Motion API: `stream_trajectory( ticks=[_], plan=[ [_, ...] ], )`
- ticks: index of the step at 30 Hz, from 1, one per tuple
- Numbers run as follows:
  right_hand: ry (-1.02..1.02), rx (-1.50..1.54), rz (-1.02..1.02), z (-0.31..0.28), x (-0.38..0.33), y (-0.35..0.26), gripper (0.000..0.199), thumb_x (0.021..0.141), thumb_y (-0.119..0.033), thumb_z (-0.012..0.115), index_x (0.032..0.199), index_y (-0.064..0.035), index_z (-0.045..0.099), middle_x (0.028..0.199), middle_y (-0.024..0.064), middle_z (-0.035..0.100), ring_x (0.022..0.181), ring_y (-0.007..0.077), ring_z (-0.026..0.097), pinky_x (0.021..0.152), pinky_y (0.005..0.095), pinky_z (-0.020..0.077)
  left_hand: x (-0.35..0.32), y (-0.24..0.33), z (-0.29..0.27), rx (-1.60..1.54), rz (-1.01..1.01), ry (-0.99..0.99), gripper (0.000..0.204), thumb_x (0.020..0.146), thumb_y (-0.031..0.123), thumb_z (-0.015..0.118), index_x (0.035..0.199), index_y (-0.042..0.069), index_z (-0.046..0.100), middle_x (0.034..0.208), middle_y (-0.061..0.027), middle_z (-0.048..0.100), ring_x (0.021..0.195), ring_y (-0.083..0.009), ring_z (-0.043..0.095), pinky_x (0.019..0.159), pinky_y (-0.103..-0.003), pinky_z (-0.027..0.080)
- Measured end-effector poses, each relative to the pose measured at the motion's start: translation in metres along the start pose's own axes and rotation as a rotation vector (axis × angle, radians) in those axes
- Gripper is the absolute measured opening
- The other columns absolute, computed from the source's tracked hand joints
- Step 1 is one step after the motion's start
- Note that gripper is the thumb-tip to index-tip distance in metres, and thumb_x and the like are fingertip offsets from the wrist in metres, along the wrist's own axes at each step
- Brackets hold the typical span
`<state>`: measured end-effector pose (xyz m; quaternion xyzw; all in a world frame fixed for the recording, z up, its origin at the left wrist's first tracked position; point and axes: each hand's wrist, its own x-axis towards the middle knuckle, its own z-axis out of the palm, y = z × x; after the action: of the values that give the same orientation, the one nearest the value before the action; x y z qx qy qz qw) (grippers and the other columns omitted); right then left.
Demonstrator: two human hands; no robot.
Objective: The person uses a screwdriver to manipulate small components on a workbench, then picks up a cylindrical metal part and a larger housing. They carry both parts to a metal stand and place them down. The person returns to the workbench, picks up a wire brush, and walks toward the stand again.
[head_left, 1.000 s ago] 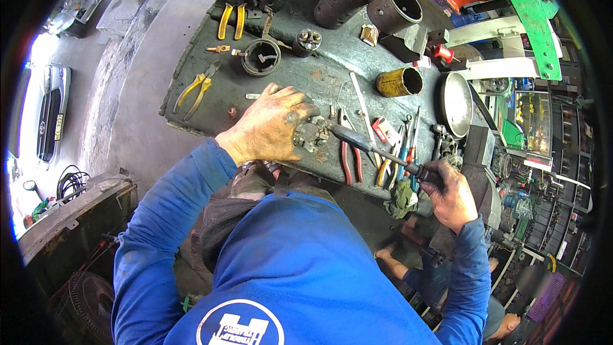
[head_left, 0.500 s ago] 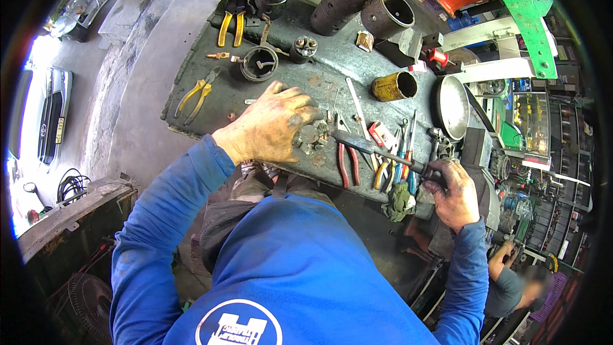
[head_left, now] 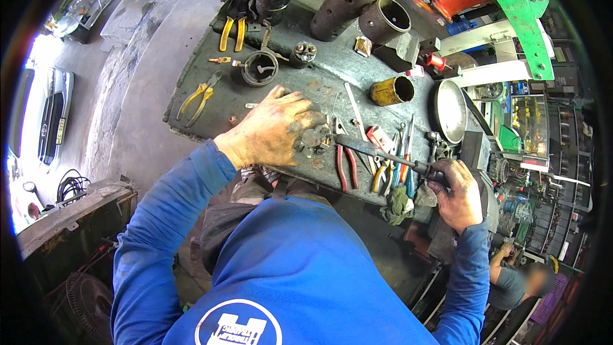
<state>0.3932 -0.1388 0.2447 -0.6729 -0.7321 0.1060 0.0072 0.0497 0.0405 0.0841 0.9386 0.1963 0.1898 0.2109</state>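
Note:
My left hand [head_left: 274,129] is bent over the near edge of the workbench, its fingers closed about a small, grimy metal part [head_left: 314,139]. The fingertips partly hide that part. My right hand [head_left: 457,195] grips the end of a long, dark, rod-like tool [head_left: 377,151] with a thicker front section. The tool slants to the left across the bench, and its tip is at the metal part; contact cannot be made out. Just below the tool lie red-handled pliers [head_left: 348,167]. Several screwdrivers and pliers with coloured handles [head_left: 399,169] lie under and beside its shaft.
Yellow-handled pliers [head_left: 199,99], a round housing [head_left: 259,68] and a yellow cylinder [head_left: 392,89] are on the workbench [head_left: 217,102]. Dark tubes [head_left: 345,6] stand at the back. A metal bowl [head_left: 451,112] and a rag [head_left: 399,206] are at right. Another person [head_left: 520,281] works at lower right.
The view has shifted slightly. Both hands keep their holds, and the tool's tip stays at the metal part with little visible movement.

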Motion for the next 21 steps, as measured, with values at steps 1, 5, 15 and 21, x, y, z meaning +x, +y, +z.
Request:
stream_trajectory(
  ticks=[1,5,15,21],
  plan=[
    [0.003,-0.001,-0.004,-0.001,0.0,0.001,0.035,0.08,-0.007,0.079,0.112,-0.0034,0.066,0.104,0.0173,0.068,0.097,0.0418,0.064,0.087,0.048,0.0518,-0.001,0.0,0.001,-0.008,0.0,0.016,0.08,0.057,0.036,0.091,0.129,0.011,0.068,0.124,-0.0115,0.065,0.123,-0.0339,0.059,0.106,-0.053,0.042],
    [0.019,0.026,-0.005,-0.005,-0.001,0.002,0.035,0.08,-0.006,0.079,0.112,-0.0037,0.066,0.105,0.0169,0.069,0.098,0.0419,0.065,0.087,0.0481,0.0518,-0.002,-0.003,-0.002,-0.119,-0.014,0.047,0.077,0.058,0.035,0.093,0.128,0.013,0.069,0.123,-0.0114,0.066,0.121,-0.0339,0.061,0.107,-0.05,0.043],
    [0.03,0.004,-0.081,-0.014,0.001,0.002,0.037,0.079,-0.009,0.081,0.113,-0.0032,0.066,0.106,0.0165,0.069,0.1,0.041,0.065,0.089,0.0463,0.0525,0.002,-0.006,-0.017,-0.192,0.005,-0.034,0.074,0.06,0.038,0.09,0.126,0.011,0.07,0.118,-0.0146,0.066,0.116,-0.0326,0.062,0.101,-0.044,0.045],
    [-0.03,0.051,-0.007,-0.009,0.0,0.001,0.037,0.08,-0.008,0.08,0.114,-0.0033,0.067,0.106,0.0163,0.068,0.102,0.0402,0.064,0.09,0.0461,0.0526,0.004,-0.003,-0.017,-0.066,0.082,-0.019,0.073,0.061,0.038,0.091,0.124,0.009,0.07,0.114,-0.0129,0.067,0.114,-0.0317,0.063,0.101,-0.046,0.044]
  ],
)
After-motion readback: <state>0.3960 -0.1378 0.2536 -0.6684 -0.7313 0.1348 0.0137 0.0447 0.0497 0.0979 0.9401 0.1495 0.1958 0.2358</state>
